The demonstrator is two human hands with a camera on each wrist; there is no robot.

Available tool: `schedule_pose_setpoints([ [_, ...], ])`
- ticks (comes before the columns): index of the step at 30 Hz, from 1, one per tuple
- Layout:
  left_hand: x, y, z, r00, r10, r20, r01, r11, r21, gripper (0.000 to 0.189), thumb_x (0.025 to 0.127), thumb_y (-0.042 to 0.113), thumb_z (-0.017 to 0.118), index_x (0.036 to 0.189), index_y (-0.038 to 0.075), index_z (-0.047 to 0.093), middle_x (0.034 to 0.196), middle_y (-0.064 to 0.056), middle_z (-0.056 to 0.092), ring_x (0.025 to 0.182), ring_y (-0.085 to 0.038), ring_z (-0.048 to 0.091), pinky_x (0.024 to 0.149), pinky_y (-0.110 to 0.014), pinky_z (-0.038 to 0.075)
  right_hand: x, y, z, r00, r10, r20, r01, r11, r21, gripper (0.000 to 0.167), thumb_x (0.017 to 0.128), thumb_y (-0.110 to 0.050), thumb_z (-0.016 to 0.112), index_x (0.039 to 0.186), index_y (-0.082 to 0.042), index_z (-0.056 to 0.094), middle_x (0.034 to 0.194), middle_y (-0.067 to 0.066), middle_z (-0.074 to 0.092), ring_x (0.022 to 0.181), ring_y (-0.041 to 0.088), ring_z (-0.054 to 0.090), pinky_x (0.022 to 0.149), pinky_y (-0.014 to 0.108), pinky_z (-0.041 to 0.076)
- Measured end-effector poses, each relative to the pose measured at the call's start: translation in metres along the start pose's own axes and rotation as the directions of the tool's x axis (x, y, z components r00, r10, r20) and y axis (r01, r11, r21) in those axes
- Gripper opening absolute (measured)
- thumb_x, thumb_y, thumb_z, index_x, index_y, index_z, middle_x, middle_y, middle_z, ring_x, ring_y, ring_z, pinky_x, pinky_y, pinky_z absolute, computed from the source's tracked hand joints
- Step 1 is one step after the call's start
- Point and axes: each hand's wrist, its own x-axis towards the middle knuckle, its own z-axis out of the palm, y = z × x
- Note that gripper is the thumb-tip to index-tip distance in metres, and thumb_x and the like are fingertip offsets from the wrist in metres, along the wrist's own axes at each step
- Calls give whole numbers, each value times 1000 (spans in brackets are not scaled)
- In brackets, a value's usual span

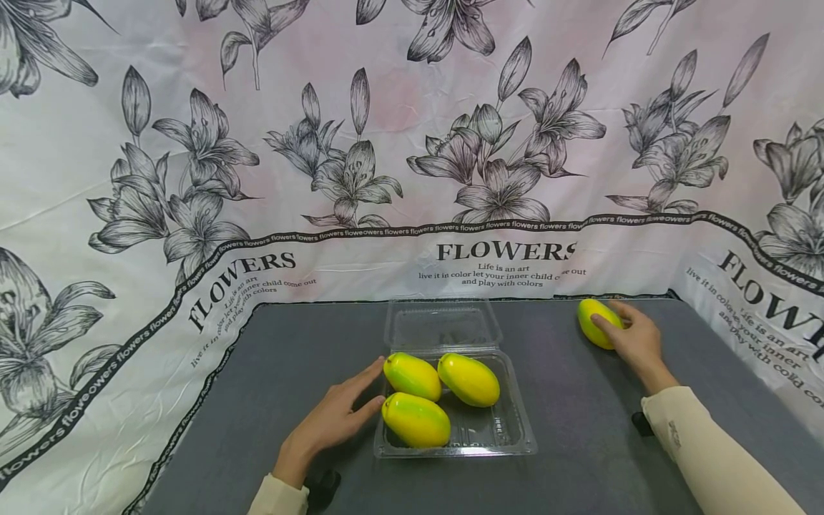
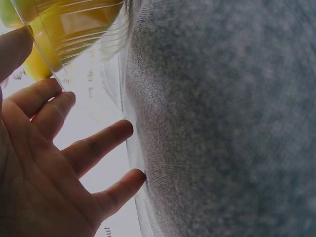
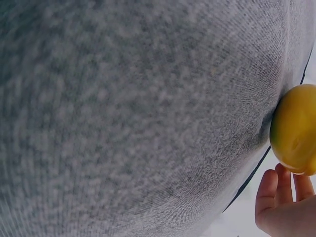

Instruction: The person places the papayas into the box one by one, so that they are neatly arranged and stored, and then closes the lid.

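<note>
Three yellow-green mangoes lie in a clear plastic clamshell box (image 1: pixel 515 429): one mango (image 1: pixel 412 377) at the back left, another (image 1: pixel 468 380) at the back right, a third (image 1: pixel 415 420) at the front left. My left hand (image 1: pixel 336 411) is at the box's left side, its fingers extended and spread, fingertips right at the clear wall in the left wrist view. Far to the right, my right hand (image 1: pixel 634 340) holds a fourth mango (image 1: pixel 594 323) between thumb and fingers. In the right wrist view that mango (image 3: pixel 296 131) is partly cut off by the frame edge.
The box's lid (image 1: pixel 444 325) stands folded back behind it. A dark grey cloth (image 1: pixel 309 336) covers the table. White fabric with printed flowers (image 1: pixel 360 272) hangs along the back and both sides of the table.
</note>
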Motion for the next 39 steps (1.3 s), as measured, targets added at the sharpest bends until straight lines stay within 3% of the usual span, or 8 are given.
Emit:
schedule_pose_setpoints([
  [22, 0, 2, 0, 1000, 0, 6, 0, 1000, -6, 71, 104, 50, 52, 164, 24, 25, 169, 8, 24, 155, -26, 30, 121, -60, 31, 0, 1, -7, 994, 32, 108, -32, 999, 0, 81, 101, -56, 54, 157, -1, 35, 152, 41, 36, 133, 58, 41, 103, 68, 40],
  [39, 0, 1, 0, 1000, -13, 11, 13, 1000, -3, 71, 104, 50, 52, 164, 26, 23, 169, 8, 24, 155, -27, 29, 121, -64, 27, -3, 6, -8, 997, -1, 80, 0, 1000, 21, 76, 102, -51, 55, 156, -2, 37, 151, 40, 38, 129, 58, 44, 98, 67, 44],
])
